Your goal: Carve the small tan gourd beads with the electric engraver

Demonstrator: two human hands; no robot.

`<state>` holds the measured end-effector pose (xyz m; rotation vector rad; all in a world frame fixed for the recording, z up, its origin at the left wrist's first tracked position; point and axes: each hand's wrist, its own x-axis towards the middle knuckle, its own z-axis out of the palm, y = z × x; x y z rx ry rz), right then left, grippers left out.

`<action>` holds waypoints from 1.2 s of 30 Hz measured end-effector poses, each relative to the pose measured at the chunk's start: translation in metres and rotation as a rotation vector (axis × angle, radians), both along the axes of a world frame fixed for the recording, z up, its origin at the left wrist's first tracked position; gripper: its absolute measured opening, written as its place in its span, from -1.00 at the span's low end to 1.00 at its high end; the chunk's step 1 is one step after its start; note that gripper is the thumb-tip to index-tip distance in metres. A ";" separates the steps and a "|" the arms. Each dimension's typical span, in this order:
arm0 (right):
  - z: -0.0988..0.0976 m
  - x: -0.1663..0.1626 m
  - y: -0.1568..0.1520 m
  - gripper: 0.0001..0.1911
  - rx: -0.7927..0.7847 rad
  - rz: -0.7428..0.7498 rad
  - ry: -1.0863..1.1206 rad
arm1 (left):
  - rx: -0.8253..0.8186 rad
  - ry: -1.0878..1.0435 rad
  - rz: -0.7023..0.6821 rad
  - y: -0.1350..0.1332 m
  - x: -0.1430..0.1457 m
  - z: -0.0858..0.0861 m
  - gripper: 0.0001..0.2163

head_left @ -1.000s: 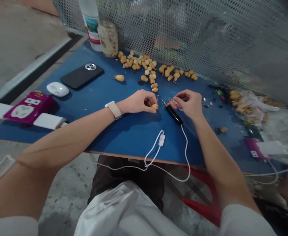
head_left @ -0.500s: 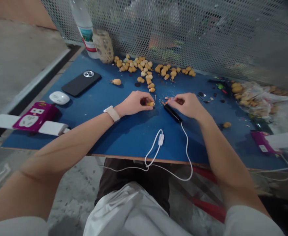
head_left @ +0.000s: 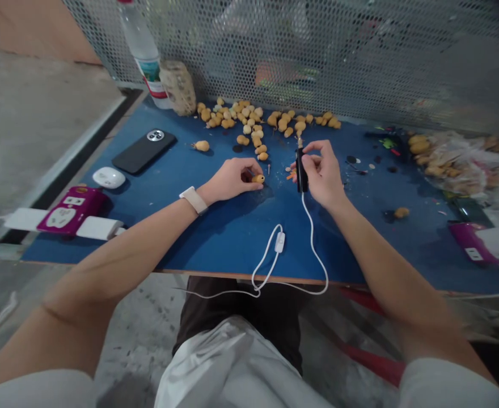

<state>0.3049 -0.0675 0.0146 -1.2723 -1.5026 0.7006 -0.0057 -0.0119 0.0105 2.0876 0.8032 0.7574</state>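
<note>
My left hand [head_left: 236, 178] rests on the blue table, fingers closed round a small yellow gourd [head_left: 257, 178]. A dark round hole shows at the gourd's right end; its other end is hidden in my fingers. My right hand [head_left: 325, 174] grips a black pen-style electric drill [head_left: 302, 171] between thumb and fingers. Its metal tip points toward the back of the table, and a white cable [head_left: 313, 238] runs from its near end. Close beside the drill is a small orange piece [head_left: 291, 176], partly covered by my right hand. A thin small pin-like piece [head_left: 269, 169] lies between the hands.
Small gourds [head_left: 249, 116] lie heaped along the mesh panel [head_left: 338, 68]. At left are a bottle [head_left: 149, 73], a jar [head_left: 177, 88], a phone [head_left: 145, 152], a white case [head_left: 109, 178] and a purple power strip [head_left: 73, 209]. An inline switch [head_left: 279, 242] sits near the table edge.
My right hand has picked up the drill from the table and turned it upright in view, tip toward the back. My left hand still holds the gourd in nearly the same spot.
</note>
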 end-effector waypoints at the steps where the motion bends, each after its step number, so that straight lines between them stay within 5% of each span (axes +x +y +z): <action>1: -0.002 -0.003 0.002 -0.31 0.014 0.021 0.075 | 0.009 0.010 0.001 0.001 -0.001 0.000 -0.76; 7: -0.012 -0.006 0.013 -0.48 0.006 0.099 0.401 | 0.113 0.065 0.015 0.010 0.004 -0.006 -0.80; 13: -0.018 0.002 0.022 -0.27 0.057 0.121 0.594 | 0.193 0.156 0.086 0.045 0.024 -0.007 -0.84; 26: -0.019 -0.002 0.025 -0.26 0.061 0.082 0.496 | 0.229 0.281 0.330 0.143 0.063 0.001 -0.82; 31: -0.022 -0.009 0.022 -0.17 0.108 0.088 0.459 | 0.288 0.200 0.271 0.130 0.048 0.006 -0.83; 36: -0.022 -0.017 0.018 -0.14 0.057 0.073 0.497 | 0.332 0.226 0.244 0.075 0.006 0.010 -0.88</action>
